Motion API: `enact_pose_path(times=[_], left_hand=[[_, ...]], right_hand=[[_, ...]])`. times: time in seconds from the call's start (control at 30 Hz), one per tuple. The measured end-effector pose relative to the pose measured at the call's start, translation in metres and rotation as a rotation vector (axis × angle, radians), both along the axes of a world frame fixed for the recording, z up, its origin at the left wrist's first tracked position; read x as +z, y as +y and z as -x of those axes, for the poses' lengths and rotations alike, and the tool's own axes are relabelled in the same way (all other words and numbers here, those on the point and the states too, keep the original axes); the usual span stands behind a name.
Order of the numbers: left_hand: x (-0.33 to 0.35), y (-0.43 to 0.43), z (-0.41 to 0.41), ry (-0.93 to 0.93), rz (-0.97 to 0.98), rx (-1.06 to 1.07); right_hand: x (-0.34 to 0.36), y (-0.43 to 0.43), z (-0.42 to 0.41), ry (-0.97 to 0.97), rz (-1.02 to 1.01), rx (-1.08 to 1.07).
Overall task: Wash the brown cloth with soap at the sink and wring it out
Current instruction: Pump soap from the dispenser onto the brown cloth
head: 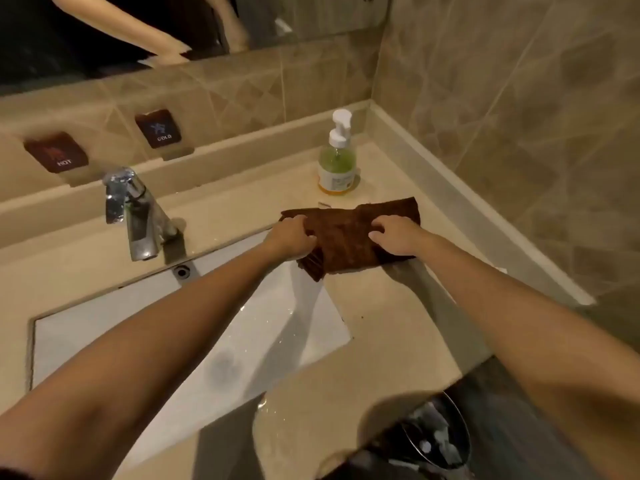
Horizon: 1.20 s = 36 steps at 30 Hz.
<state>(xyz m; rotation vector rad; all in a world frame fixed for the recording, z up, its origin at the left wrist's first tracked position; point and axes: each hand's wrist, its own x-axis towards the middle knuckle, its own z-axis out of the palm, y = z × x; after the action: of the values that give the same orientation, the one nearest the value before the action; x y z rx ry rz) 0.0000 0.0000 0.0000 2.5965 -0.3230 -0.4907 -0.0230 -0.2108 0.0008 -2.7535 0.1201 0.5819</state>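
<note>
Brown cloth [349, 233] lies on the counter [398, 327] toward its back right corner, one corner overhanging the sink [76, 334]; the soap bottle [337, 161] stands just behind. Left hand [291, 237] grips its left end with curled fingers; right hand [398, 237] clutches its right part.

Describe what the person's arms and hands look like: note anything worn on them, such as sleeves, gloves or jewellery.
Both forearms are bare, with no sleeves over them. The left hand and right hand wear no gloves; no watch, bracelet or ring shows. A dark patch at the lower left corner might be a sleeve edge, but too little shows to tell.
</note>
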Motion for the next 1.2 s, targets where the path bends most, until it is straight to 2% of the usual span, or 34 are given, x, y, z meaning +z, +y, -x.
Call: enact_pose_path(times=[0.13,0.3,0.4,0.57,0.67,0.73,0.8,0.83,0.9,0.97,1.1,1.2], left_hand=[[-0.001,-0.008,-0.019,0.016,0.025,-0.036],[-0.016,-0.024,-0.048,-0.042,0.038,-0.027],[-0.03,-0.031,-0.059,-0.08,-0.071,-0.031],[-0.051,-0.043,-0.063,-0.271,-0.298,-0.048],[-0.053,-0.047,-0.062,-0.327,-0.344,-0.046],[-0.05,-0.047,-0.063,-0.345,-0.323,-0.058],[-0.043,-0.045,-0.065,-0.347,-0.178,-0.043],[-0.038,-0.043,-0.067,-0.313,-0.036,0.004],[-0.024,-0.038,-0.071,-0.127,0.283,0.16],[-0.012,-0.036,-0.075,0.052,0.483,0.276],[0.002,-0.039,-0.079,0.228,0.671,0.32],[0.014,-0.042,-0.088,0.386,0.732,0.273]], right_hand=[[-0.001,-0.003,-0.019,0.011,0.041,-0.082],[-0.006,-0.006,-0.053,-0.004,0.132,-0.021],[-0.017,-0.005,-0.068,-0.041,0.133,0.026],[-0.036,-0.011,-0.079,-0.216,0.175,0.134],[-0.041,-0.019,-0.079,-0.254,0.123,0.166],[-0.041,-0.024,-0.081,-0.274,0.016,0.154],[-0.034,-0.03,-0.085,-0.265,-0.147,0.126],[-0.03,-0.033,-0.086,-0.242,-0.218,0.131],[-0.019,-0.038,-0.088,-0.188,-0.316,0.14],[-0.005,-0.043,-0.091,-0.161,-0.419,0.126],[0.027,-0.046,-0.105,-0.01,-0.695,0.082],[0.046,-0.046,-0.116,0.027,-0.842,0.036]])
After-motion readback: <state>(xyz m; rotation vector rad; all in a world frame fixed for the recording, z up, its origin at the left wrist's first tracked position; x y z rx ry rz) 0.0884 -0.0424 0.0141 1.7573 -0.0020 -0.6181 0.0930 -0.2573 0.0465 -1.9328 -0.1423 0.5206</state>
